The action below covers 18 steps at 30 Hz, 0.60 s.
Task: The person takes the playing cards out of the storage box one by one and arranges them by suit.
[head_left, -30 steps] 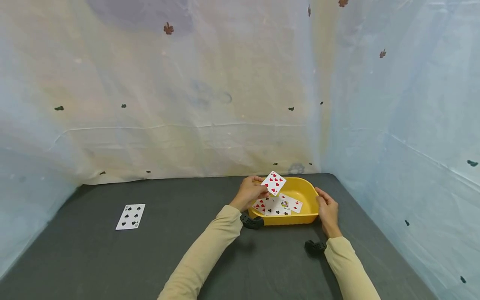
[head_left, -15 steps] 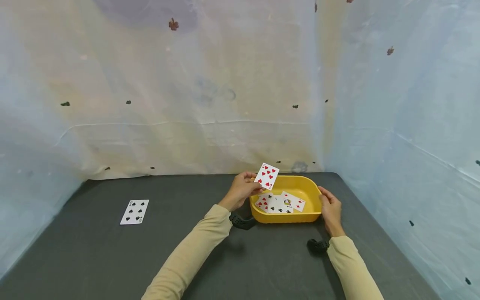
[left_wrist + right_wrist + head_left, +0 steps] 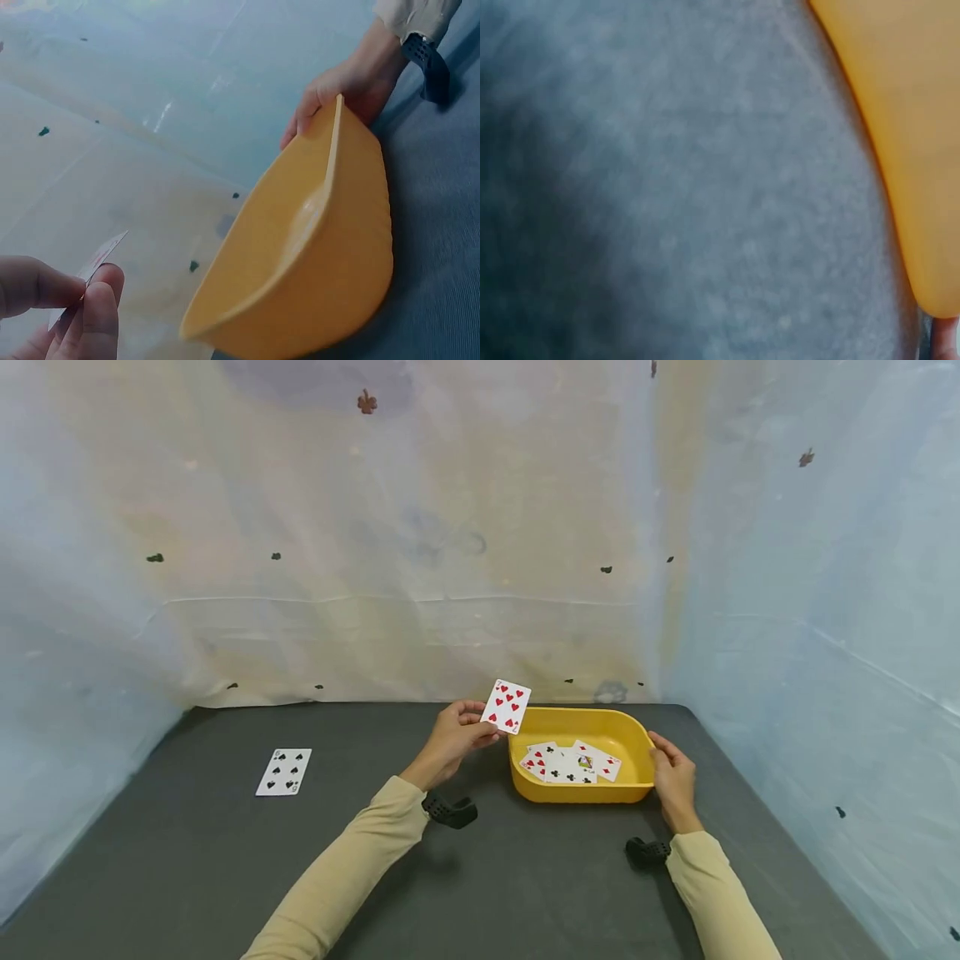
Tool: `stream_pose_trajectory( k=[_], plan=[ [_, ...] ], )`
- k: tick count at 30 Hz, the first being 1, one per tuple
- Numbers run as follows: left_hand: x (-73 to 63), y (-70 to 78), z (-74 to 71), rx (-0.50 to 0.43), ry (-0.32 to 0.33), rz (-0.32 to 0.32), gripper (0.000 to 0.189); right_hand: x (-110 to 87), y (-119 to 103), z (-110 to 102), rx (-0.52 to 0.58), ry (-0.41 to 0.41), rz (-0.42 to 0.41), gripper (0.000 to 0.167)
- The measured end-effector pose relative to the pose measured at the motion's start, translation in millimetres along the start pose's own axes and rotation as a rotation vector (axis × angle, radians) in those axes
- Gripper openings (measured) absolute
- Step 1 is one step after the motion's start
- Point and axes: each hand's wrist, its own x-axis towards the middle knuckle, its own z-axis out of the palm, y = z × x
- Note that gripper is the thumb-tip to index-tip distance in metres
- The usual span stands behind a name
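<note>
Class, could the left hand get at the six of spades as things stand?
Probably yes: nothing visible blocks the way across the table from the left hand to the six of spades, though that hand holds the seven of hearts.

the flat dark grey tabletop [image 3: 187, 860] is viewed forward and down from the head; the oblong yellow plastic tray [image 3: 352, 240], shared by all three views, is seen aslant, nearer, from the left wrist, closest from the right.
</note>
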Motion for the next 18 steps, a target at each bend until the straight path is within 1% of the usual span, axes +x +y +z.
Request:
stream_pose_trajectory(
  k=[7,12,18],
  plan=[
    [-10.1,5.1,-25.7,0.003,0.056,0.026,0.039,1.3,-4.4,-3.2,-0.012,-0.011,-0.005,0.038],
    [-18.0,7.2,-43.3,-0.012,0.069,0.049,0.041,1.2,-5.7,-3.6,-0.024,-0.012,-0.002,0.039],
    [-30.5,8.5,-65.4,-0.008,0.098,0.048,0.043,-2.0,-3.0,-2.5,-0.012,-0.008,0.009,0.039]
  ],
)
